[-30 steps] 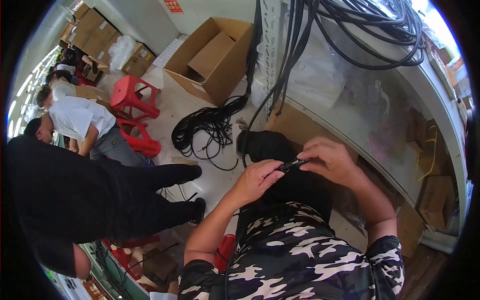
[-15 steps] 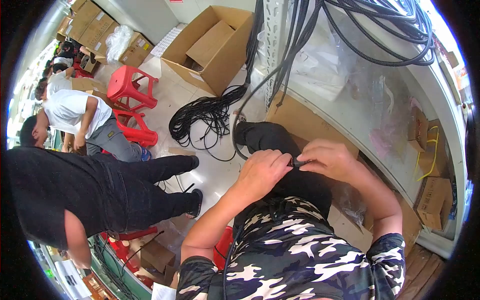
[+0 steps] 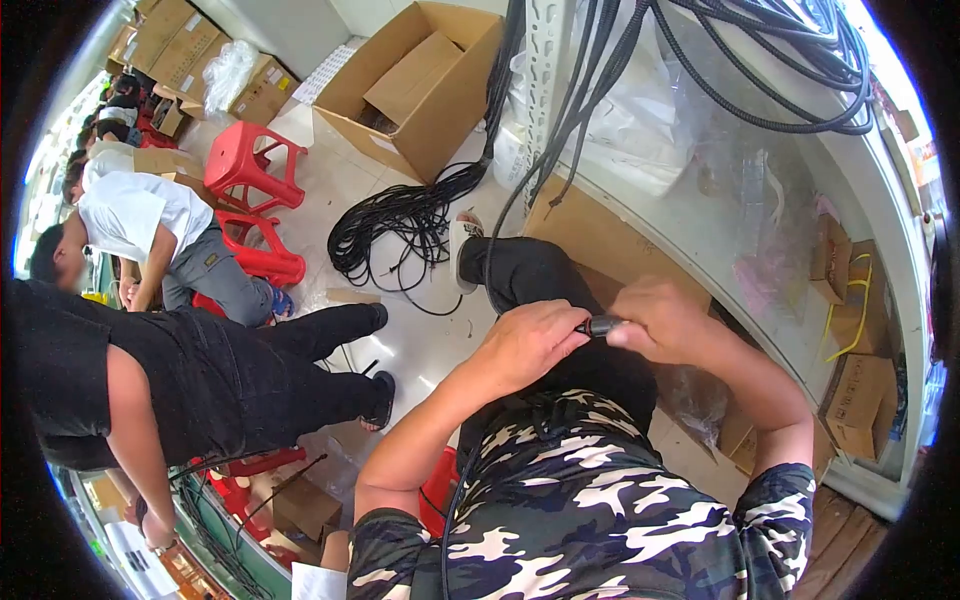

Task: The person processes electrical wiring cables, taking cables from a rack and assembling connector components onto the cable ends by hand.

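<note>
Over my lap, my left hand is closed around a black cable close to its end. A short, dark cylindrical connector sticks out between my hands, with a small reddish part by my left fingertips. My right hand pinches the connector's other end between thumb and curled fingers, hiding its tip. From my left hand the cable curves up towards the shelf post. Whether the connector is one piece or two cannot be made out.
Coiled black cables lie on the shelf at upper right. More cable is heaped on the floor beside an open cardboard box. Red stools and a person in black are at left; other people sit beyond.
My right hand has turned, its thumb now pressed along the connector, more of which shows. The camera view has shifted slightly. The person in black has moved an arm.
</note>
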The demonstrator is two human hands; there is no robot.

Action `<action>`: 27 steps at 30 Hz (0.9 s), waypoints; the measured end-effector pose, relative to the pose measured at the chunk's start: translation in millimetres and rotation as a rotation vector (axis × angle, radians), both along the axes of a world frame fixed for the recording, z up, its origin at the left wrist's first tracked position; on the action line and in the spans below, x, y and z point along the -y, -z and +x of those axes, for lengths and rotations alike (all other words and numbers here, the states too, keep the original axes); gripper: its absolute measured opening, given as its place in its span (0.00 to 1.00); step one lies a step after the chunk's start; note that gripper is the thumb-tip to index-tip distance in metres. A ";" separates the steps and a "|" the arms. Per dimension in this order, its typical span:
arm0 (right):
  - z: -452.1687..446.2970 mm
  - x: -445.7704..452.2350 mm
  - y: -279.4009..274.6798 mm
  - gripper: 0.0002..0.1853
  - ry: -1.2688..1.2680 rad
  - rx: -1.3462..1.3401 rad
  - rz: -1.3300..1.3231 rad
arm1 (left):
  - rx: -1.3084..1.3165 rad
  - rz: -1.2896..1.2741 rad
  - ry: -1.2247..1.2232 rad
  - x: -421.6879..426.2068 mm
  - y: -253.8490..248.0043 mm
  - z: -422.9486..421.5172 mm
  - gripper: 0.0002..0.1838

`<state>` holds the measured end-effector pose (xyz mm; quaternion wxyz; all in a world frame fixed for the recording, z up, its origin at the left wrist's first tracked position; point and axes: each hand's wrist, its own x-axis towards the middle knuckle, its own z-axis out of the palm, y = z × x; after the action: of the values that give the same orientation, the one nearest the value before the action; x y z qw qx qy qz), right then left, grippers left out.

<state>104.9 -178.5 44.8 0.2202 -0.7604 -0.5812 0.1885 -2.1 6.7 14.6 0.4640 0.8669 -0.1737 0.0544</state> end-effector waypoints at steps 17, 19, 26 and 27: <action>6.4 12.3 15.5 0.17 -0.068 0.204 -0.104 | -0.086 -0.018 0.061 12.2 31.0 6.3 0.15; 9.4 9.5 8.0 0.17 0.022 0.023 -0.327 | -0.039 -0.020 0.027 11.4 35.1 4.0 0.15; -1.4 7.5 1.8 0.12 -0.232 0.359 0.035 | 0.033 -0.013 0.117 19.1 42.5 15.3 0.15; -4.3 10.9 9.5 0.13 -0.077 0.258 -0.006 | -0.025 0.123 0.075 19.5 38.5 14.0 0.15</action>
<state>100.6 -189.4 35.3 0.1339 -0.7562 -0.6328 0.0991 12.0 -12.9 -23.9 0.4136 0.8874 -0.2031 0.0154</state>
